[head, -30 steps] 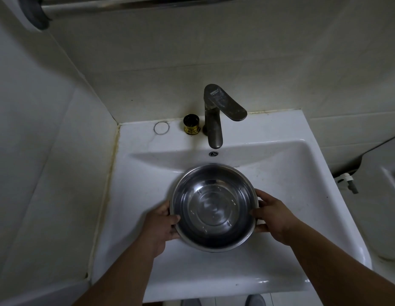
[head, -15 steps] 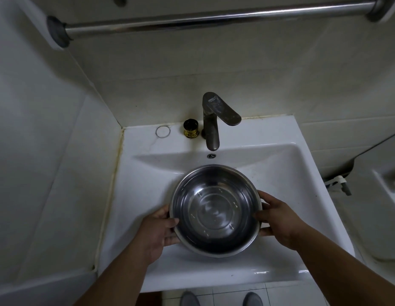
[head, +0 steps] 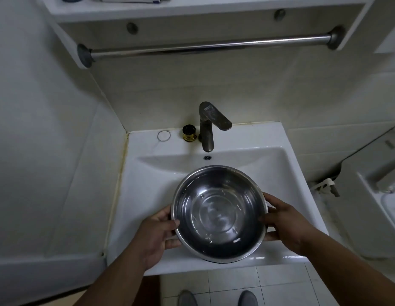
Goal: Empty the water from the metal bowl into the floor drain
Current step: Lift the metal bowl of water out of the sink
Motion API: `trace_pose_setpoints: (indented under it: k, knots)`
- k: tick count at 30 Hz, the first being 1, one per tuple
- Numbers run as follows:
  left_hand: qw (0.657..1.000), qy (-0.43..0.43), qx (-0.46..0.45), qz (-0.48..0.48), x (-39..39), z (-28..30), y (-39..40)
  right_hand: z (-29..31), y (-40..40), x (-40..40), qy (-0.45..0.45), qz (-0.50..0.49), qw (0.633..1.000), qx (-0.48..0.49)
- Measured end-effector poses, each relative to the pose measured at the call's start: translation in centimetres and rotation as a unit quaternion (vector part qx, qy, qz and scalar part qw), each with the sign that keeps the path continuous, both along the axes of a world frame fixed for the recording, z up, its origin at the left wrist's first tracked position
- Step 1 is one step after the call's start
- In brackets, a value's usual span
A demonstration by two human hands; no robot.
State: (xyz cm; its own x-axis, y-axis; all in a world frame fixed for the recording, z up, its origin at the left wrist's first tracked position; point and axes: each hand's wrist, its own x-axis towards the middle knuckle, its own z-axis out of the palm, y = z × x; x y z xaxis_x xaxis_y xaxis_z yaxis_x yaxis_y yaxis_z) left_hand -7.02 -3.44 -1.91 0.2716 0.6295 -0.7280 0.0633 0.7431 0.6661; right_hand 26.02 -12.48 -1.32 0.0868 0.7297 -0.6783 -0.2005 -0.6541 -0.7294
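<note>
Both hands are on the metal bowl (head: 219, 214) — it sits over the front half of the white sink (head: 148, 195), mouth up, its near rim reaching out past the sink's front edge. The left hand (head: 157, 237) clamps the rim at about 8 o'clock, thumb hooked over the lip and inside, fingers curled under the outer wall. The right hand (head: 287, 226) mirrors it at about 4 o'clock, thumb on the rim, fingers wrapped beneath. Inside the bowl, glints and rings shimmer on the bottom; how much water lies there cannot be told. At 12 o'clock from the bowl stands the grey faucet (head: 208, 127) — just to its left sits a small gold-trimmed cap (head: 189, 133). Below the sink's edge, tiled floor (head: 231, 281) and two shoe tips (head: 217, 298) show.
</note>
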Motion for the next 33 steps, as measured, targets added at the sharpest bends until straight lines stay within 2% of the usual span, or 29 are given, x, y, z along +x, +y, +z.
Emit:
trace_pose_setpoints:
  k: [12, 33]
  knots:
    - [0.999, 0.029, 0.017, -0.001, 1.3, 5.8, -3.5, 6.2, -3.5, 0.3, -0.015, -0.024, 1.0, -0.003]
    - [0.995, 0.005, 0.079, -0.068, 5.9, 16.3, -6.1, 15.7, -8.0, 4.2, -0.036, -0.069, 0.997, 0.025]
